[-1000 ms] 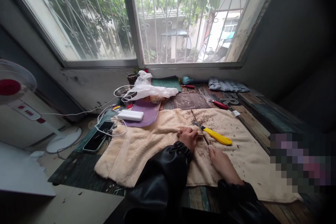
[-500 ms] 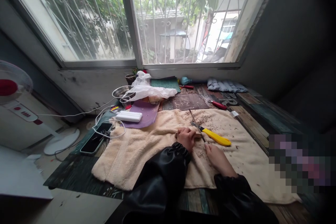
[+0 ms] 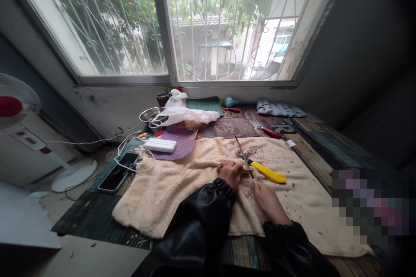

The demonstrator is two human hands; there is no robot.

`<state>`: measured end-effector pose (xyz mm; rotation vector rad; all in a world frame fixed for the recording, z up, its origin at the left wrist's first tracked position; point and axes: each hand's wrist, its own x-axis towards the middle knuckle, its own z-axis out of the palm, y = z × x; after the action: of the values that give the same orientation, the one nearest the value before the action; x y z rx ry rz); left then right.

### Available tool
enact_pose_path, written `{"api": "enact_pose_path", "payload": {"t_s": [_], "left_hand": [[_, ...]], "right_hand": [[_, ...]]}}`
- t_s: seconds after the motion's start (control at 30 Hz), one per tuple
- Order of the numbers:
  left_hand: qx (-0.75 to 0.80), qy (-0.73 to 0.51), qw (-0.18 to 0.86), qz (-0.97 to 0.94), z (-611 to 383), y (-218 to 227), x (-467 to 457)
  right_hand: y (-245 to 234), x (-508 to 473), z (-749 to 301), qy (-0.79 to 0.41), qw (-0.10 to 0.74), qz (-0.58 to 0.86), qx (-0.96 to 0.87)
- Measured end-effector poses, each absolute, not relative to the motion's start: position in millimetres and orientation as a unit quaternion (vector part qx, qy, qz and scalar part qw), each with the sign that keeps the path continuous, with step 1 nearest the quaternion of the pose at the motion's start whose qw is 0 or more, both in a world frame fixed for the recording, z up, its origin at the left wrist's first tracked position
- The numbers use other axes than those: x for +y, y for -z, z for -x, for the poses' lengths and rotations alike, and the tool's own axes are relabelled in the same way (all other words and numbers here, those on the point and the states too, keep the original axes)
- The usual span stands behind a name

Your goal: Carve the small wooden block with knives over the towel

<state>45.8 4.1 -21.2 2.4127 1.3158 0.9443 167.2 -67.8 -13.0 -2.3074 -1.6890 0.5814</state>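
Left on the bench (image 3: pixel 81 220), a white plastic bag (image 3: pixel 201 116) partly covers a steel bowl (image 3: pixel 145 118) whose contents I can't make out. Mid-towel (image 3: pixel 182 177), the left hand (image 3: pixel 231 174) grips a wooden piece (image 3: pixel 246 171), mostly hidden, beside the file-like tool (image 3: pixel 241 149) gripped by the right hand (image 3: pixel 268 199); then come a yellow-handled knife (image 3: pixel 269 173) and a blurred patch (image 3: pixel 370 203).

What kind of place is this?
Probably a home workspace: a yellow-handled tool lies on a cloth scattered with brown bits, on a table by a barred window, with a fan nearby.
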Motion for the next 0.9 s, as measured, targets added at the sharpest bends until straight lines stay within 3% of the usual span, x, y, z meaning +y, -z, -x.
{"api": "enact_pose_path", "payload": {"t_s": [0.53, 0.9], "left_hand": [[0.465, -0.308, 0.096, -0.824, -46.1, 22.1, 6.8], [0.482, -0.313, 0.077, -0.815, -47.9, 22.1, 8.0]], "right_hand": [[15.6, -85.6, -170.4, -0.217, 0.145, 0.769, -0.584], [12.5, -83.7, -180.9, -0.211, 0.121, 0.780, -0.577]]}}
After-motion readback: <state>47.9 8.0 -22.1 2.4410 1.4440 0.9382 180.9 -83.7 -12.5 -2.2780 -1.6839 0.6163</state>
